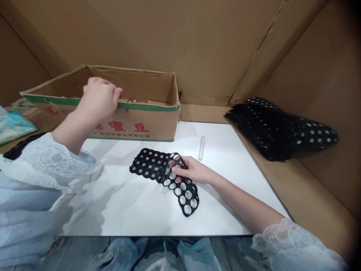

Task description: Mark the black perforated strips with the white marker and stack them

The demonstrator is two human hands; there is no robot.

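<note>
In the head view my right hand [191, 169] is closed on a black strip with round holes [186, 195], thumb on top and the other fingers showing through the holes. The strip bends at the hand; its far-left part [149, 163], with smaller-looking dots, lies over the white board. My left hand [101, 96] is raised at the front edge of the open cardboard box [158, 124]. Its fingers are curled with the thumb close by, and whatever they may hold is hidden.
A small clear tube [202, 147] lies on the white board [225, 150] beyond my right hand. A pile of black dotted material [267, 130] rests at right against the cardboard wall [316, 75]. A blue-green and white packet [14, 126] is at far left.
</note>
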